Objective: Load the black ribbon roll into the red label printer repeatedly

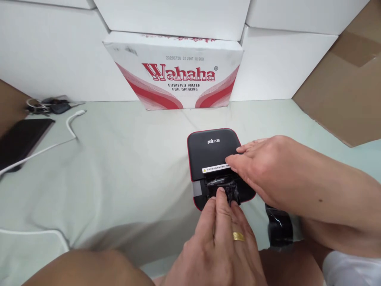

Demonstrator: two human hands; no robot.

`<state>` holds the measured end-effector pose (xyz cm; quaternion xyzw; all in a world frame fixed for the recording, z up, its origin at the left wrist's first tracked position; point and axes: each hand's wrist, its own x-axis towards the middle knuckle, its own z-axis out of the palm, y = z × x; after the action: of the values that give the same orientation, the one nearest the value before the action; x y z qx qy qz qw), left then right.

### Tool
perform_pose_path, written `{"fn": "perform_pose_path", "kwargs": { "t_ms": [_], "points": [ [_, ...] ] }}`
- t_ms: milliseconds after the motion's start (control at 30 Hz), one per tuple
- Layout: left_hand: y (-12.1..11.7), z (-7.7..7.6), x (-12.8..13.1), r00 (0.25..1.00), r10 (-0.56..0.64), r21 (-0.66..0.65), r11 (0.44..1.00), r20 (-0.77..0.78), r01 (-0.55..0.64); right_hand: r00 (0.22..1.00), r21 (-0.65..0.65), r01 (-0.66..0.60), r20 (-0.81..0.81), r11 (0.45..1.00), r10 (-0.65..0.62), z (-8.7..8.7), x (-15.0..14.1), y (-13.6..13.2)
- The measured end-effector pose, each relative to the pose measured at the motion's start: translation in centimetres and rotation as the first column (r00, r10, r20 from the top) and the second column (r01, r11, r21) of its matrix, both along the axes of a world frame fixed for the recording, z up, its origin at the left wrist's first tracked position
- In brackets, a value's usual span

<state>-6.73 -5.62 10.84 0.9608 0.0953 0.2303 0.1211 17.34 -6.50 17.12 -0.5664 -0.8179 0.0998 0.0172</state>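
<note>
A small black printer (208, 153) with rounded corners and a red rim lies on the cloth, with white lettering and a warning label (208, 170) on top. My right hand (264, 167) grips its right side, the fingertips on the lid and label; the fingers' undersides are hidden. Crumpled, shiny black tape (222, 182) covers the printer's front part. My left hand (223, 234), wearing a gold ring, comes from below with its fingers close together on this tape. A grey patch (197, 188) shows at the printer's left front corner.
A dark glossy roll (279, 228) stands below my right wrist. Behind the printer a Wahaha carton (184, 75) leans on white boxes. A brown box (336, 87) stands right. Keys (50, 105), a white cable (73, 127) and a dark flat thing (24, 139) lie left.
</note>
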Motion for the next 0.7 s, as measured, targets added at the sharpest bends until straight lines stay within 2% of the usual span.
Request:
{"fn": "perform_pose_path", "kwargs": {
  "t_ms": [67, 167, 233, 267, 333, 433, 533, 700],
  "points": [
    [1.7, 1.4, -0.5, 0.999, -0.038, -0.077, 0.996, -0.018, 0.037, 0.994, 0.056, -0.034, 0.108, 0.998, 0.027, -0.2, -0.6, -0.1],
    [5.8, 4.1, -0.8, 0.996, -0.087, -0.201, 0.976, -0.026, 0.080, 0.979, 0.079, -0.081, 0.193, 0.994, 0.064, -0.4, -2.1, -0.5],
    [9.2, 5.4, -0.3, 1.000, -0.011, -0.269, 0.963, -0.017, 0.006, 0.968, 0.053, -0.075, 0.245, 0.996, 0.060, -0.5, -3.3, -0.6],
    [10.8, 5.8, 0.0, 1.000, 0.018, -0.260, 0.966, -0.009, -0.020, 0.960, 0.045, -0.065, 0.277, 0.997, 0.050, -0.5, -3.8, -0.7],
    [13.7, 5.7, 1.0, 0.983, 0.020, -0.231, 0.971, -0.184, -0.063, 0.938, 0.054, -0.035, 0.345, 0.998, 0.014, -0.5, -4.3, -0.8],
    [16.4, 4.5, 2.3, 0.919, -0.126, -0.255, 0.966, -0.373, 0.029, 0.925, 0.092, -0.014, 0.379, 0.996, -0.022, -0.4, -3.3, -1.0],
    [17.6, 3.5, 2.9, 0.876, -0.210, -0.312, 0.947, -0.435, 0.072, 0.947, 0.085, -0.006, 0.320, 0.996, -0.022, -0.2, -1.6, -1.1],
    [17.9, 3.3, 2.6, 0.838, -0.272, -0.369, 0.925, -0.473, 0.091, 0.993, 0.067, -0.006, 0.114, 0.998, -0.001, 0.5, -0.4, -1.9]
  ]
}}
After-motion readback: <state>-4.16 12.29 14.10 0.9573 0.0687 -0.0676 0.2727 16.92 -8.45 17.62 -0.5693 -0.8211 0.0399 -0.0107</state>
